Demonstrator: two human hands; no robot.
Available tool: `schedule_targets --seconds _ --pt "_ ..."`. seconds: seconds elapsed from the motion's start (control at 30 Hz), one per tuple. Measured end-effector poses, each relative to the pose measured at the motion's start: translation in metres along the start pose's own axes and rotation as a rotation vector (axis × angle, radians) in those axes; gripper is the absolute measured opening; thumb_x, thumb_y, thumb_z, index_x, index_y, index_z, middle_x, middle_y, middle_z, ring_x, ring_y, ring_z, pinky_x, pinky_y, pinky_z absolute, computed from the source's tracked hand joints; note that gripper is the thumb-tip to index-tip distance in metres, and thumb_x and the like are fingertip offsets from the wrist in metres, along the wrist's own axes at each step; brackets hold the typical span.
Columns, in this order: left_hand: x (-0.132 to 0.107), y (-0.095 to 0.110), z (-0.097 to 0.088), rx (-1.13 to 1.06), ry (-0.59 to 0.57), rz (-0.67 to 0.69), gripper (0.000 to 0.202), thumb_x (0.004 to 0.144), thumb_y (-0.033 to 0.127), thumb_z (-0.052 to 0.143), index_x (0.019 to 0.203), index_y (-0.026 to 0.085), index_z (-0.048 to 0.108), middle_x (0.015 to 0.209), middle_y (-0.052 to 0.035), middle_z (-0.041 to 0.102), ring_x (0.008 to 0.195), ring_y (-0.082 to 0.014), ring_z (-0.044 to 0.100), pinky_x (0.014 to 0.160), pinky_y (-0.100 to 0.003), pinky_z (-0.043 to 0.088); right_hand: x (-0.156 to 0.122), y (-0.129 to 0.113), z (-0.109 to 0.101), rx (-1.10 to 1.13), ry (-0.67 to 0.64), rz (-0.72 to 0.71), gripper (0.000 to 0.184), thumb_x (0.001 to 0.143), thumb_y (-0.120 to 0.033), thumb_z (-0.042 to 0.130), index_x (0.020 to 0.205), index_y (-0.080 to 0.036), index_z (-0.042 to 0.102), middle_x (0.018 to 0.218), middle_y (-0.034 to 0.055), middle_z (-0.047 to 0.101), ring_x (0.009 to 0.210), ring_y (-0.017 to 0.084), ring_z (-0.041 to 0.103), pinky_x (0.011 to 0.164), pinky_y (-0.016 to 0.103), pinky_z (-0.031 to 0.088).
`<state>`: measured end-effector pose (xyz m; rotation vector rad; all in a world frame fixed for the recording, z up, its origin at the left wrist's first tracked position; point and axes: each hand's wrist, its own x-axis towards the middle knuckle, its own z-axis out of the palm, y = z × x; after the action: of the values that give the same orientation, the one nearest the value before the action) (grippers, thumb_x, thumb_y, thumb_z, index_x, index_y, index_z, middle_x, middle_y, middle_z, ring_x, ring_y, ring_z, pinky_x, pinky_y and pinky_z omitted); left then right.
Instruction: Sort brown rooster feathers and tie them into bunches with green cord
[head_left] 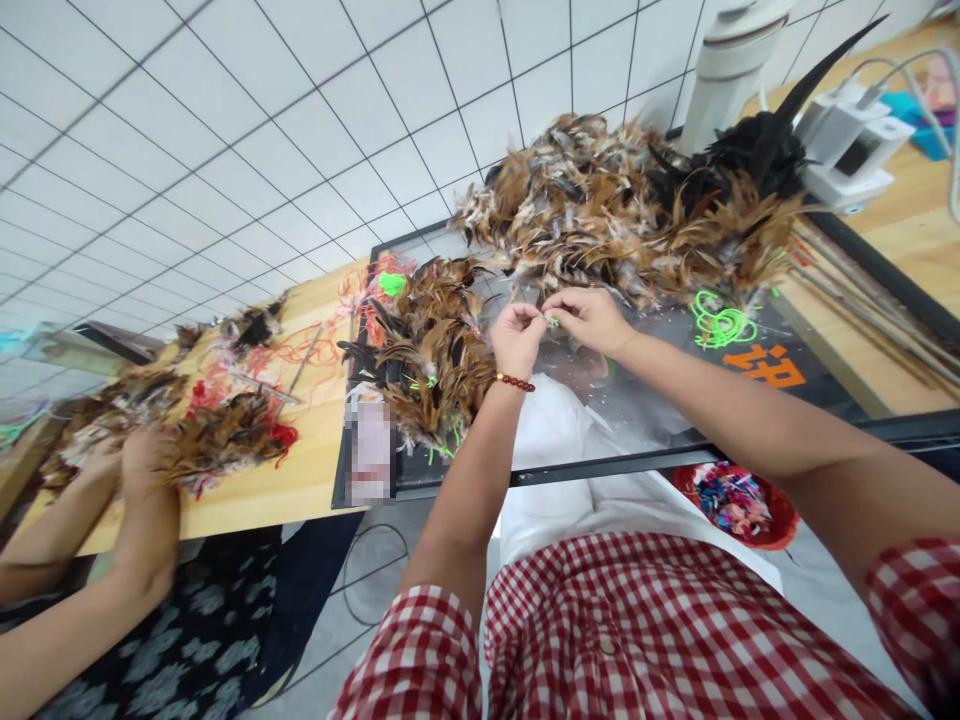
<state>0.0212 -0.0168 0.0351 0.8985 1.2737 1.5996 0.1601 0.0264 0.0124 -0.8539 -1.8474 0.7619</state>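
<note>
My left hand (519,338), with a beaded bracelet at its wrist, and my right hand (591,318) meet in front of me over a dark, shiny tabletop. Both pinch at a tiny pale and greenish bit (551,320) between the fingertips, too small to name. Close to my left hand lies a pile of brown feather bunches (442,350), some with bright green thread. Behind both hands spreads a larger heap of brown feathers (600,220). Right of my right hand is a tangle of green string (721,322).
At left, a co-worker's hands (139,460) handle feathers beside red string (300,345). Black feathers (757,160), a white bottle (731,80) and white chargers (855,145) stand back right. Thin sticks (877,300) lie at right. A red basket (784,520) of scraps sits below the table edge.
</note>
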Motion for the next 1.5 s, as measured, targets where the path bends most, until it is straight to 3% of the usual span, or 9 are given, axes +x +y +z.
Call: schedule_targets --seconds 0.23,0.37,0.5,0.73,1.1,1.17,1.27,1.33,1.5 --pt "-0.003 0.003 0.003 0.04 0.065 -0.004 0.024 0.071 -0.002 0.074 0.066 0.018 0.06 0.061 0.0062 0.066 0.054 -0.0052 0.061 0.059 -0.018 0.05 0.002 0.002 0.0 0.158 -0.029 0.157 0.022 0.084 -0.037 0.067 0.085 -0.02 0.082 0.082 0.0043 0.08 0.072 0.018 0.066 0.075 0.034 0.051" --pt "-0.004 0.01 0.005 0.002 0.09 -0.066 0.024 0.07 -0.005 0.076 0.073 0.017 0.066 0.06 0.0079 0.065 0.053 -0.0057 0.061 0.058 -0.019 0.053 0.002 0.002 -0.001 0.146 -0.038 0.148 0.024 0.085 -0.04 0.067 0.085 -0.019 0.079 0.082 0.0049 0.078 0.071 0.017 0.063 0.071 0.033 0.049" --pt "-0.006 0.014 0.006 0.002 0.06 -0.143 0.017 0.075 -0.001 0.078 0.072 0.014 0.072 0.062 0.0054 0.07 0.052 -0.0054 0.063 0.059 -0.02 0.056 0.002 -0.004 -0.003 0.054 -0.063 0.105 0.021 0.087 -0.04 0.059 0.084 -0.02 0.067 0.069 0.0012 0.064 0.061 0.015 0.05 0.062 0.03 0.041" --pt "-0.005 0.013 0.006 0.006 0.036 -0.147 0.029 0.086 -0.007 0.063 0.068 0.015 0.063 0.058 0.0067 0.064 0.051 -0.0064 0.063 0.056 -0.02 0.054 0.003 -0.004 -0.001 -0.108 -0.031 -0.022 0.008 0.09 -0.033 0.048 0.085 -0.026 0.047 0.074 0.001 0.052 0.067 0.018 0.044 0.072 0.035 0.044" --pt "-0.003 0.01 0.002 0.007 0.061 -0.201 0.023 0.094 0.002 0.055 0.079 0.019 0.051 0.063 0.0062 0.062 0.051 -0.0058 0.061 0.056 -0.017 0.052 0.003 -0.001 -0.001 -0.141 -0.008 0.001 0.008 0.092 -0.028 0.046 0.087 -0.028 0.04 0.081 0.0054 0.056 0.076 0.023 0.049 0.081 0.04 0.048" --pt "-0.002 0.009 -0.001 -0.027 0.025 -0.166 0.019 0.087 0.002 0.062 0.084 0.019 0.054 0.073 0.0044 0.067 0.057 -0.0063 0.065 0.059 -0.017 0.053 0.003 -0.001 -0.001 -0.146 -0.003 0.005 0.008 0.091 -0.027 0.046 0.087 -0.028 0.04 0.082 0.006 0.057 0.077 0.023 0.051 0.081 0.039 0.049" --pt "0.002 0.003 -0.009 -0.026 -0.108 -0.055 0.042 0.069 0.0 0.075 0.103 0.022 0.064 0.098 0.0013 0.074 0.067 -0.0066 0.067 0.065 -0.019 0.054 0.003 -0.001 -0.001 -0.143 -0.004 -0.005 0.007 0.09 -0.027 0.048 0.087 -0.027 0.041 0.084 0.0066 0.059 0.078 0.023 0.053 0.08 0.039 0.049" --pt "0.006 -0.004 -0.013 0.049 -0.19 0.032 0.047 0.067 0.003 0.08 0.108 0.023 0.071 0.103 -0.0005 0.075 0.074 -0.0075 0.068 0.071 -0.02 0.055 0.003 -0.001 0.0 -0.139 -0.006 -0.021 0.007 0.089 -0.028 0.048 0.086 -0.027 0.042 0.083 0.0066 0.06 0.077 0.022 0.053 0.079 0.039 0.049" --pt "0.012 -0.014 -0.01 0.231 -0.163 0.247 0.012 0.076 0.01 0.079 0.081 0.02 0.074 0.087 -0.0012 0.072 0.083 -0.0105 0.069 0.079 -0.021 0.056 0.003 -0.002 -0.001 -0.111 0.057 -0.014 0.009 0.091 -0.031 0.051 0.085 -0.026 0.048 0.081 0.005 0.06 0.076 0.022 0.054 0.08 0.038 0.048"
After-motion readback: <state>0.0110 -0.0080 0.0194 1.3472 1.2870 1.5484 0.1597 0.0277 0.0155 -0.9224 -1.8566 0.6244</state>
